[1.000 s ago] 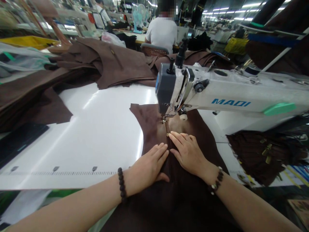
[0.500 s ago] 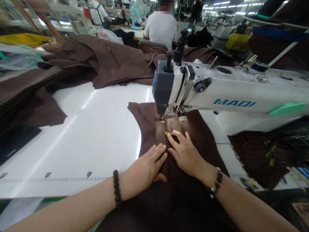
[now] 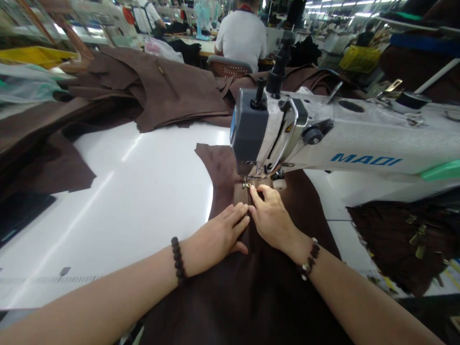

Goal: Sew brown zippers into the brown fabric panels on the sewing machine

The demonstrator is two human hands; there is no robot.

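Note:
A dark brown fabric panel (image 3: 291,211) lies under the needle end of a white sewing machine (image 3: 362,139), and its near part drops toward me over the table edge. Down its middle runs a narrow zip-like strip, mostly covered by my fingers. My left hand (image 3: 219,235) rests flat on the panel left of this strip, fingers stretched out. On the strip's right side, my right hand (image 3: 273,215) presses down with fingers apart, its index fingertip right beside the small metal presser foot (image 3: 246,185). Whatever lies under that fingertip is hidden.
Stacked brown fabric pieces (image 3: 179,91) lie behind and left on the white table (image 3: 143,201). A dark phone-like slab (image 3: 25,215) is at far left. More brown pieces with metal zip pulls (image 3: 402,239) lie at right. A person in white (image 3: 242,38) sits beyond.
The panel and both hands have moved forward toward the presser foot. The brass slider seen by my right index finger has come up to the foot. The view has shifted slightly.

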